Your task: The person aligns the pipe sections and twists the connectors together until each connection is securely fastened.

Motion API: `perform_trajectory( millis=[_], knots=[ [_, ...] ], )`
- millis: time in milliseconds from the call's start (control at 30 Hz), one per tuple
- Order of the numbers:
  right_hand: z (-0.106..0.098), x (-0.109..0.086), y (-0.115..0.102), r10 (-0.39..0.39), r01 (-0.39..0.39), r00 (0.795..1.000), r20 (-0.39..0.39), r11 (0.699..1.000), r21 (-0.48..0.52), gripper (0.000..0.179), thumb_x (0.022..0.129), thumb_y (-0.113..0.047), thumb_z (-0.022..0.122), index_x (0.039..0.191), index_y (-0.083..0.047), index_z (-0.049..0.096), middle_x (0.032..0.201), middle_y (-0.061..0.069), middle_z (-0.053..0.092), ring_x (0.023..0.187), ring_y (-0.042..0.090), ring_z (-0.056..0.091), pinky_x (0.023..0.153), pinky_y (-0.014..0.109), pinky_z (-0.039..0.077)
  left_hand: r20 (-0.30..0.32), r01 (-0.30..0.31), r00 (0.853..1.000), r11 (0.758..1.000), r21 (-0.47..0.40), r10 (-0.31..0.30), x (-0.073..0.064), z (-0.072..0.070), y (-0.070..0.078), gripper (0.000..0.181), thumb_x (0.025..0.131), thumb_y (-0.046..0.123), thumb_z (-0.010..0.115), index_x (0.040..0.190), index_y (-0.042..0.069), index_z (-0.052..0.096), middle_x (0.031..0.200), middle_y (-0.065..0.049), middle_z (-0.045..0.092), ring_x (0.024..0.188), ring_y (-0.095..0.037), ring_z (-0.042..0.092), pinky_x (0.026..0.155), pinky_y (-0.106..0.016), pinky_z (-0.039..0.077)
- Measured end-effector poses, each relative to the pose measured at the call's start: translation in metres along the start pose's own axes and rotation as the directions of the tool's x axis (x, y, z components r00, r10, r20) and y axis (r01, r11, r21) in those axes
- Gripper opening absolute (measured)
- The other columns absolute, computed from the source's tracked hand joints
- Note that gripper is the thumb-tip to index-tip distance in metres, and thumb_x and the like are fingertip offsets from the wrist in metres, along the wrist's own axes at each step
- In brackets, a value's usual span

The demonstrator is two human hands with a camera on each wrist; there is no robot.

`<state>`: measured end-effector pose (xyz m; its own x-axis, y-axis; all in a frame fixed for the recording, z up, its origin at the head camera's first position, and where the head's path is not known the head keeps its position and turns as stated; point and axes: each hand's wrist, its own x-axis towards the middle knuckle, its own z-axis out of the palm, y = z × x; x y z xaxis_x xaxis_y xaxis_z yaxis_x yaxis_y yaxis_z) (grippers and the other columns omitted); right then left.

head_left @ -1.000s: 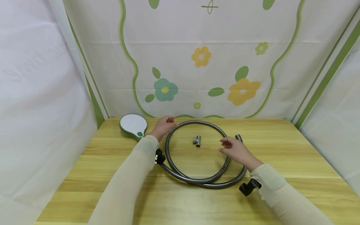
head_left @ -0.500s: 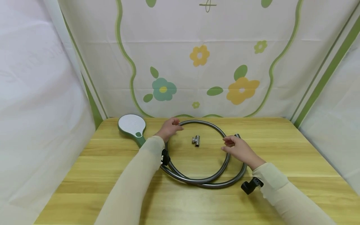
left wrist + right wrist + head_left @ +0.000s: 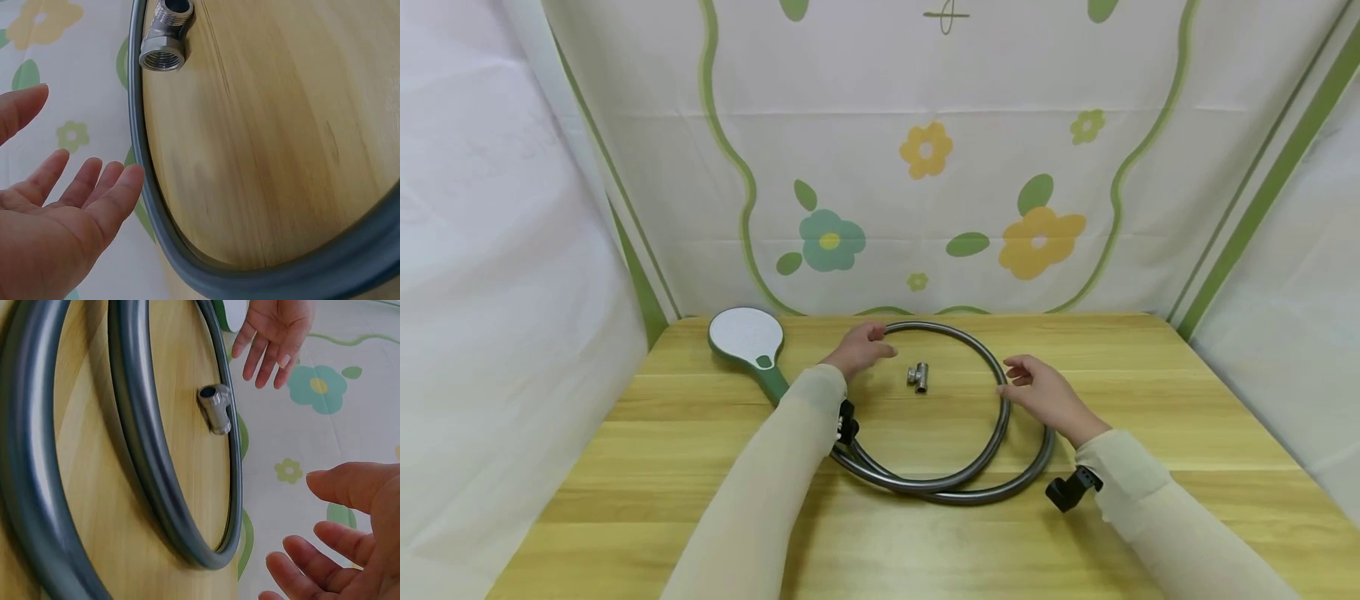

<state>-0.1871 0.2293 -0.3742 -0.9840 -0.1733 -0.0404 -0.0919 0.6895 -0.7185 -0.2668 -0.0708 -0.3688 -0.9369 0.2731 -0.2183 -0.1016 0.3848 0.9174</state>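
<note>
A dark grey shower hose (image 3: pixel 962 481) lies coiled on the table in the head view. My left hand (image 3: pixel 861 350) hovers over the coil's left side, fingers relaxed and holding nothing. Over its right side is my right hand (image 3: pixel 1047 393), also bare, with thumb and fingers apart; it hides the hose's right end. Inside the loop sits a small metal tee fitting (image 3: pixel 919 377), its threaded opening plain in the left wrist view. To the left lies a shower head (image 3: pixel 747 336) with a white face and green handle, partly covered by the left sleeve.
The wooden table (image 3: pixel 647 492) meets a white floral cloth (image 3: pixel 880 167) at its back edge. More white cloth hangs along both sides. A small black camera (image 3: pixel 1072 489) is strapped at the right wrist.
My left hand has drifted right over the coil. My right hand has shifted slightly right and now covers the hose end. Hose, fitting and shower head keep their places.
</note>
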Motion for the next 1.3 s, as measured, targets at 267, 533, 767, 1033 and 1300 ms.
perform_trajectory(
  millis=[267, 533, 767, 1033, 1300],
  knots=[
    [-0.006, 0.009, 0.012, 0.030, -0.030, 1.000, -0.003, 0.999, -0.017, 0.060, 0.097, -0.022, 0.059, 0.144, 0.006, 0.034, 0.138, 0.030, 0.044, 0.125, 0.045, 0.044, 0.099, 0.055, 0.042, 0.015, -0.001, 1.000, 0.997, 0.077, -0.001, 0.004, 0.008, 0.002, 0.055, 0.095, 0.014, 0.062, 0.145, 0.007, 0.040, 0.149, -0.017, 0.037, 0.132, -0.034, 0.040, 0.105, -0.047, 0.040],
    [-0.010, 0.016, 0.020, 0.027, -0.030, 0.999, -0.044, 0.997, -0.068, 0.060, 0.096, -0.019, 0.059, 0.144, 0.008, 0.035, 0.136, 0.030, 0.046, 0.124, 0.046, 0.044, 0.099, 0.057, 0.041, 0.040, 0.013, 0.999, 0.991, 0.136, -0.018, 0.000, 0.016, 0.007, 0.056, 0.093, 0.016, 0.065, 0.144, 0.010, 0.042, 0.149, -0.015, 0.038, 0.134, -0.034, 0.039, 0.106, -0.049, 0.039],
    [-0.013, 0.021, 0.025, 0.039, -0.043, 0.998, -0.046, 0.996, -0.081, 0.061, 0.096, -0.019, 0.058, 0.144, 0.008, 0.033, 0.139, 0.032, 0.042, 0.127, 0.049, 0.040, 0.099, 0.058, 0.041, 0.052, 0.007, 0.999, 0.987, 0.163, -0.015, 0.002, 0.020, 0.005, 0.057, 0.093, 0.014, 0.064, 0.145, 0.006, 0.041, 0.148, -0.018, 0.037, 0.134, -0.035, 0.038, 0.105, -0.049, 0.040],
    [-0.014, 0.029, 0.033, 0.061, -0.066, 0.997, -0.047, 0.992, -0.111, 0.061, 0.096, -0.019, 0.059, 0.144, 0.010, 0.033, 0.140, 0.034, 0.039, 0.126, 0.051, 0.039, 0.098, 0.059, 0.041, 0.088, -0.016, 0.996, 0.977, 0.211, -0.002, 0.001, 0.023, 0.003, 0.058, 0.094, 0.014, 0.062, 0.145, 0.004, 0.039, 0.148, -0.020, 0.037, 0.132, -0.037, 0.040, 0.105, -0.049, 0.040],
    [-0.016, 0.031, 0.041, 0.097, -0.099, 0.995, -0.025, 0.984, -0.149, 0.063, 0.097, -0.021, 0.056, 0.145, 0.010, 0.030, 0.146, 0.033, 0.032, 0.129, 0.051, 0.035, 0.099, 0.061, 0.039, 0.098, -0.030, 0.995, 0.963, 0.267, 0.004, 0.009, 0.029, -0.002, 0.058, 0.093, 0.016, 0.064, 0.144, 0.003, 0.040, 0.145, -0.020, 0.040, 0.131, -0.035, 0.041, 0.103, -0.049, 0.041]
  ],
)
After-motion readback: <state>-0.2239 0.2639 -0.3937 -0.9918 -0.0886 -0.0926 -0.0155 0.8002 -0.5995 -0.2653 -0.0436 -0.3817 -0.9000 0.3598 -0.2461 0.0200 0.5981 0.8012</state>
